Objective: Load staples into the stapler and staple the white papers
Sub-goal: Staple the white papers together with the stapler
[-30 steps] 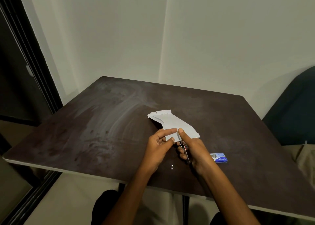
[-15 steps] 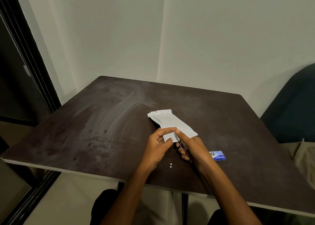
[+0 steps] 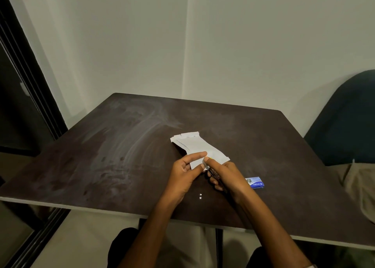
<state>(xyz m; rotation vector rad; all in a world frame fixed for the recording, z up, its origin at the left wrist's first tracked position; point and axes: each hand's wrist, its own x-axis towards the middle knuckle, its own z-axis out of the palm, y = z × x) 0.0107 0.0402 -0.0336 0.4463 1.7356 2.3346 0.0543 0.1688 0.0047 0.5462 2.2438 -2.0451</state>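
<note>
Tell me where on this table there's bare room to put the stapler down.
Widest bare patch: the table left of the white papers, out to its left edge. Also bare: the far strip behind the papers, and the right side beyond the blue staple box. Crowded: the near middle, with the left hand, right hand and loose staples.

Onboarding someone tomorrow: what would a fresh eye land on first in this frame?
First, the two hands meeting at the near middle of the dark table: the left hand pinches the near end of the white papers, and the right hand has its grip on a thin dark tool, probably the stapler, mostly hidden. Next, the small blue box just right of the right hand, and a tiny pale bit near the table's front edge.
</note>
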